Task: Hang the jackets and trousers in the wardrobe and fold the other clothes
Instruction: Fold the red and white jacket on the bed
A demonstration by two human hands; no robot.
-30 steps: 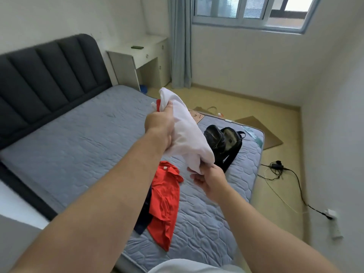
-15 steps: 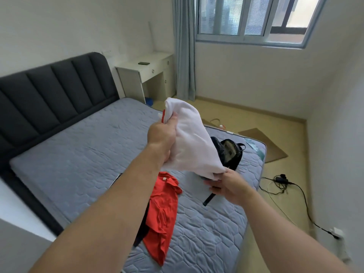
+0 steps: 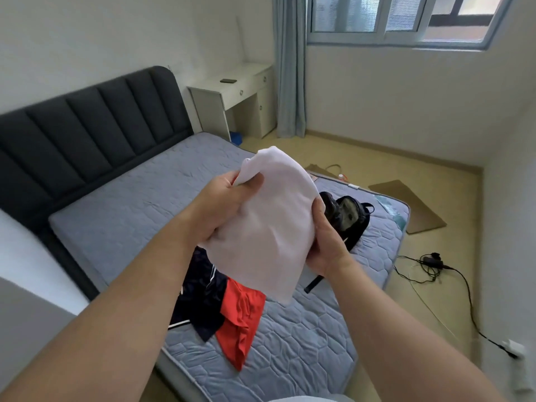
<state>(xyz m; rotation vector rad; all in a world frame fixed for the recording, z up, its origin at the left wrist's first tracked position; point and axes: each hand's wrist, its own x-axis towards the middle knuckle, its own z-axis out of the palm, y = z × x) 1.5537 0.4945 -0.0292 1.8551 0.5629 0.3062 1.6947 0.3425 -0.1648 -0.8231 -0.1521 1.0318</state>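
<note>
- Bedroom w/ pale walls & yellowish floor; a bed w/ a bare grey quilted mattress [image 3: 121,216] fills left & centre, w/ a dark padded headboard [image 3: 87,134] at its far-left end.
- White desk [image 3: 232,92] sits in the far corner just beside the headboard, w/ a small dark phone-like item [image 3: 228,80] on top. Grey-blue curtain [image 3: 290,68] hangs just right of the desk; window [image 3: 391,18] is top right.
- White garment [image 3: 266,227] is held in the air over the mattress, bunched between both hands. Its lower end hangs loose, clear of the bed.
- Left hand [image 3: 220,204] is at the garment's upper-left edge, thumb & fingers clamped on the fabric.
- Right hand [image 3: 327,245] is at the garment's right side, lower down. Fingers curl round the cloth from behind w/ thumb on the front, so it grips too.
- Red garment [image 3: 240,323] lies crumpled on the mattress near the near edge, below the white one.
- Navy garment [image 3: 203,294] w/ thin white lines lies just left of the red one, touching it.
- Black backpack [image 3: 348,219] sits on the mattress's far-right part, partly hidden behind the right hand, top gaping open.
- Floor right of bed: flat cardboard [image 3: 414,207] near the bed corner. Black cable [image 3: 464,288] w/ an adapter runs to a white wall plug [image 3: 513,346] on the right wall.
</note>
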